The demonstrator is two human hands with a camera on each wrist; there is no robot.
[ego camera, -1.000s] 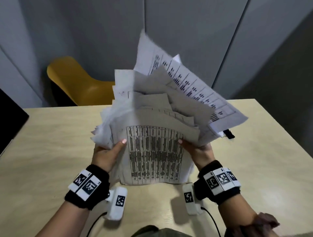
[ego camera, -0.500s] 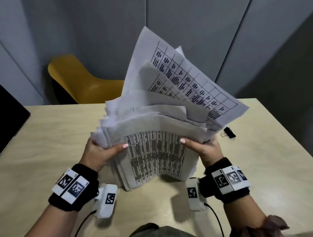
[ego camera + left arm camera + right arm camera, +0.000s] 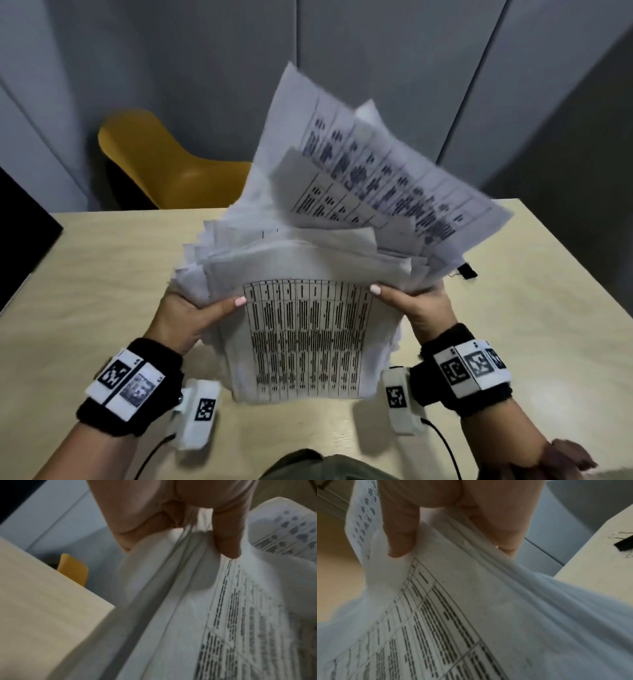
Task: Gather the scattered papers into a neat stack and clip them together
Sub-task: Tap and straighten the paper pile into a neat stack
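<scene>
Both hands held an uneven bundle of white printed paper sheets (image 3: pixel 305 329) upright over the pale wooden table (image 3: pixel 102 274).

The left hand (image 3: pixel 185 318) pinched the bundle's left edge and the right hand (image 3: pixel 419 308) its right edge, thumbs on the front sheet, fingers behind. Upper sheets fanned out to the right, blurred. A small black binder clip (image 3: pixel 466 270) lay on the table just beyond the right hand.

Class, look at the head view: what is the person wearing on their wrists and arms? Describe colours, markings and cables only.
Each wrist carries a black fabric band bearing white square-patterned marker tags. A white camera unit with its own black-and-white tag hangs under each wrist, trailing a black cable. The forearms are bare.
</scene>
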